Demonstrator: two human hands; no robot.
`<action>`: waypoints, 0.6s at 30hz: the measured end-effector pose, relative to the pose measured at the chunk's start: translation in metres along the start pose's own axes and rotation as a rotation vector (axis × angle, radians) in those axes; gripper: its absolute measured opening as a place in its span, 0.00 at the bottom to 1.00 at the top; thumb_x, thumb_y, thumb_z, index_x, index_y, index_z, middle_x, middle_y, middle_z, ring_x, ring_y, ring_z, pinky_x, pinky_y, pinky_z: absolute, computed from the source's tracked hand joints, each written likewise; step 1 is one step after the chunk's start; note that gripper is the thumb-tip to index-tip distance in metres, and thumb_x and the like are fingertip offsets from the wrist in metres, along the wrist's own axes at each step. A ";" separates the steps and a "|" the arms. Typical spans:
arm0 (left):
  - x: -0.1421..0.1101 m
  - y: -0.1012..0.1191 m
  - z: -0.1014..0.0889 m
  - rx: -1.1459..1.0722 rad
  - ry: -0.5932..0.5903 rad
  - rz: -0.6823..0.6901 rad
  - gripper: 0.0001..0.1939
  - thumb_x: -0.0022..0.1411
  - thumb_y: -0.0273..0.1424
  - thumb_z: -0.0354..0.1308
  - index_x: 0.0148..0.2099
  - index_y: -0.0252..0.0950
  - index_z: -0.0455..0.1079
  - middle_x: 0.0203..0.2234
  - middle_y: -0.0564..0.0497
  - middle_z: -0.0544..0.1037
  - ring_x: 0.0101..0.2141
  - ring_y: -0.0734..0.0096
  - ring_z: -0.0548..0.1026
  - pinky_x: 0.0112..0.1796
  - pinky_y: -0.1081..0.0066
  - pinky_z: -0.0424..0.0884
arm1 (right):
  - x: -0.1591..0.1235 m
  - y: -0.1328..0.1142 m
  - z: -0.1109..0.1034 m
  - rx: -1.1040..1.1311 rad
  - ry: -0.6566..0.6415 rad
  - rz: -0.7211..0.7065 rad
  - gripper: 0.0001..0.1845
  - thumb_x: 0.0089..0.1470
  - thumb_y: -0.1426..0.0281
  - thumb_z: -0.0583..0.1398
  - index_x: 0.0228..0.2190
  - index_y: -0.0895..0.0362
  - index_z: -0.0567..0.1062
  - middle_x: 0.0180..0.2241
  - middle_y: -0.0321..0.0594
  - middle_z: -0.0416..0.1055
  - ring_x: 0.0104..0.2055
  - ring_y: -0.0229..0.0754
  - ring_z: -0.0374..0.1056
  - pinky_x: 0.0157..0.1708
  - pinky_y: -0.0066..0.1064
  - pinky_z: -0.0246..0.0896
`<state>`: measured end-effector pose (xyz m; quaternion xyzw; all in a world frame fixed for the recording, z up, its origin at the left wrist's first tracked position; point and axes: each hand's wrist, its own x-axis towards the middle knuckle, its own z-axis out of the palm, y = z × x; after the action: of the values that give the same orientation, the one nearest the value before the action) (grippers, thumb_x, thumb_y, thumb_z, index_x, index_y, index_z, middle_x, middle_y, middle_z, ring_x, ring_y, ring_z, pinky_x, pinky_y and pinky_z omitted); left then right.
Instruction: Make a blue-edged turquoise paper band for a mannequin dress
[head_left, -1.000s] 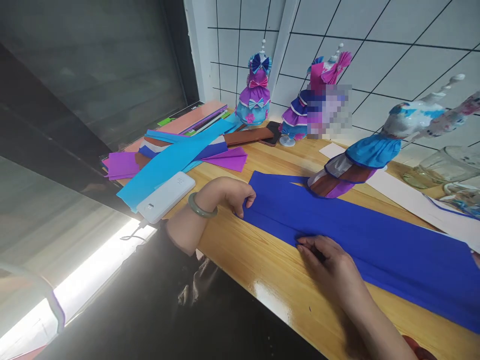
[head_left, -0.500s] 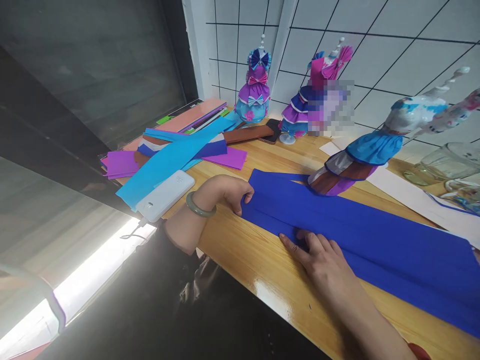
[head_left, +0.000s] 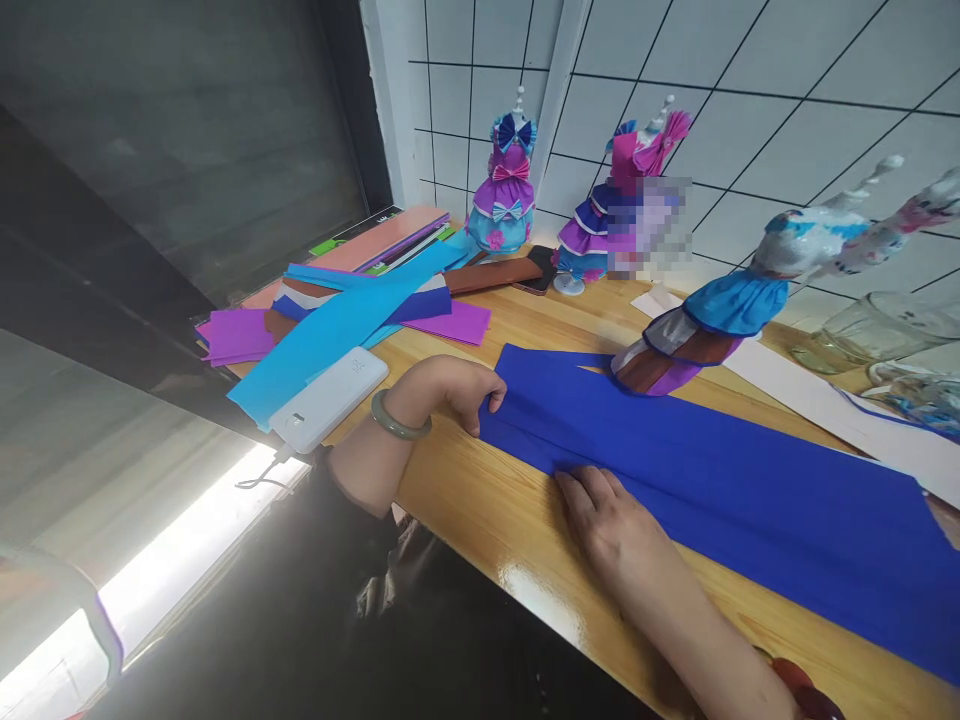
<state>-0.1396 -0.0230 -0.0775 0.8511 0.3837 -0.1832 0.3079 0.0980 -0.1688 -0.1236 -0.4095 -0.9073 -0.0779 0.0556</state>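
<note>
A long sheet of blue crepe paper (head_left: 697, 470) lies across the wooden table, with a narrow fold running along its near edge. My left hand (head_left: 469, 388), wearing a green bangle (head_left: 401, 418), is closed on the sheet's left end, thumb and fingers pinching the corner. Further right along the near edge, my right hand (head_left: 604, 515) has its fingers curled together on the folded border; its fingertips and thumb are partly hidden. Touching the far edge of the paper stands a small dress-form figure (head_left: 690, 320) in a blue, grey, brown and purple skirt.
Two more dressed figures stand by the tiled wall, one with bows (head_left: 504, 190) and one in pink (head_left: 589, 225). A white power bank (head_left: 330, 400) with a cable sits left, beside stacked coloured paper (head_left: 360, 315). A glass jar (head_left: 874, 330) and a white strip (head_left: 817, 395) lie right.
My right hand has slid left along the near edge of the blue paper, its index finger stretched out midway and now curled in. My left hand stays at the left end.
</note>
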 end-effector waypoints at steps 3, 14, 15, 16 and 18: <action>-0.001 0.000 -0.001 0.004 -0.005 -0.003 0.25 0.41 0.38 0.64 0.43 0.40 0.66 0.35 0.54 0.73 0.32 0.71 0.69 0.29 0.74 0.61 | -0.002 0.000 0.001 -0.016 -0.011 -0.008 0.24 0.55 0.82 0.48 0.52 0.70 0.67 0.34 0.52 0.67 0.36 0.47 0.62 0.34 0.38 0.66; -0.002 0.020 -0.001 -0.126 0.031 0.165 0.22 0.49 0.43 0.61 0.44 0.38 0.67 0.26 0.56 0.72 0.24 0.77 0.68 0.25 0.77 0.60 | 0.003 -0.006 0.003 -0.110 -0.073 0.022 0.29 0.53 0.82 0.49 0.55 0.57 0.67 0.34 0.48 0.65 0.35 0.45 0.63 0.31 0.34 0.66; -0.002 0.023 0.000 -0.117 0.029 0.192 0.21 0.50 0.42 0.61 0.44 0.38 0.67 0.25 0.56 0.71 0.24 0.77 0.68 0.25 0.77 0.60 | 0.004 -0.006 0.002 -0.108 -0.080 0.026 0.30 0.53 0.82 0.50 0.56 0.55 0.66 0.34 0.47 0.65 0.35 0.45 0.63 0.31 0.33 0.65; -0.001 0.026 0.001 -0.099 0.024 0.208 0.19 0.50 0.42 0.60 0.43 0.37 0.68 0.25 0.56 0.71 0.24 0.77 0.68 0.25 0.77 0.60 | 0.006 -0.006 0.002 -0.105 -0.091 0.030 0.30 0.52 0.82 0.50 0.56 0.54 0.66 0.34 0.47 0.65 0.35 0.45 0.63 0.30 0.33 0.65; 0.002 0.030 0.004 -0.046 0.014 0.207 0.17 0.51 0.40 0.60 0.41 0.36 0.69 0.26 0.55 0.72 0.25 0.76 0.68 0.25 0.77 0.60 | 0.008 -0.007 0.000 -0.103 -0.116 0.033 0.32 0.52 0.82 0.51 0.57 0.53 0.65 0.33 0.47 0.64 0.34 0.45 0.63 0.29 0.33 0.65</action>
<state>-0.1158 -0.0405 -0.0700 0.8801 0.3002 -0.1355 0.3419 0.0872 -0.1674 -0.1231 -0.4307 -0.8968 -0.0997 -0.0171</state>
